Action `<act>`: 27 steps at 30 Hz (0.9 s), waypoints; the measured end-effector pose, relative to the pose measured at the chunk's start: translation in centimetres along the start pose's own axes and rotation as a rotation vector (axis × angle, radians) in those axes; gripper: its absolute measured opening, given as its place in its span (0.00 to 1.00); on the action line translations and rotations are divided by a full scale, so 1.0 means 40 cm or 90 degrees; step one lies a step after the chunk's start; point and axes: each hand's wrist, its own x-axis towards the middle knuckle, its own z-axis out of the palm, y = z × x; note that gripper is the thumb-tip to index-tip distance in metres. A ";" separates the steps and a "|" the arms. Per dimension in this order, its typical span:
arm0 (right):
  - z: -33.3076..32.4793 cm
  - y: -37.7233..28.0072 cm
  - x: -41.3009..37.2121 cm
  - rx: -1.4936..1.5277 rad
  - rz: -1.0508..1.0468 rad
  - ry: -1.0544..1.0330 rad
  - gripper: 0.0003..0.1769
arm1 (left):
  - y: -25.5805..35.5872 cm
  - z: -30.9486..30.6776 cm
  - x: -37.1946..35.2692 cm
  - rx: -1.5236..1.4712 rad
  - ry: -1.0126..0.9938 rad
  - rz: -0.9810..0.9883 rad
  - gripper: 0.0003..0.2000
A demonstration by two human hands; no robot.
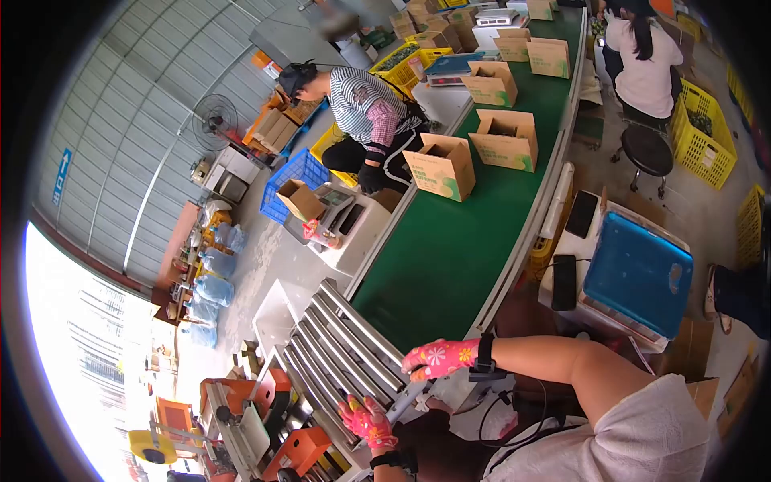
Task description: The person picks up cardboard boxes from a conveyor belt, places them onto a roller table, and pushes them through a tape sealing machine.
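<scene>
1. Bed of smooth steel cylindrical rollers (345,345) lies at the 7 o'clock end of the long green rubbery conveyor belt (450,257); each roller's long axis runs from about 10 o'clock to 4 o'clock, and the row steps down toward 7 o'clock.
2. Right hand (440,359), in a pink knitted glove with flower print, lies at the 4 o'clock corner of the rollers; fingers together, pointing to 9 o'clock, pinching nothing; a black band (484,357) circles the wrist.
3. Left hand (368,419), in a matching glove, rests at the roller ends toward 6 o'clock of the right hand; fingers loosely spread, pointing to 11 o'clock, nothing held.
4. Open brown cardboard boxes with green print (442,165) stand on the belt toward 12 o'clock, flaps up.
5. A person in a striped top (361,100) bends beside the belt at 11 o'clock.
6. A blue rounded plastic lid (638,273) and a flat black phone (564,281) lie at 3 o'clock of the belt.
</scene>
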 end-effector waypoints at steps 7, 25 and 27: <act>-0.507 0.091 0.042 -0.316 0.227 0.605 0.37 | 0.204 0.038 0.021 -0.122 0.082 0.052 0.22; -0.891 0.382 0.394 -0.616 0.504 0.472 0.09 | 0.203 0.026 0.088 -0.709 -0.096 -0.270 0.12; -0.851 0.383 0.398 -0.689 0.501 0.425 0.07 | 0.195 0.010 0.143 -0.590 -0.169 -0.222 0.16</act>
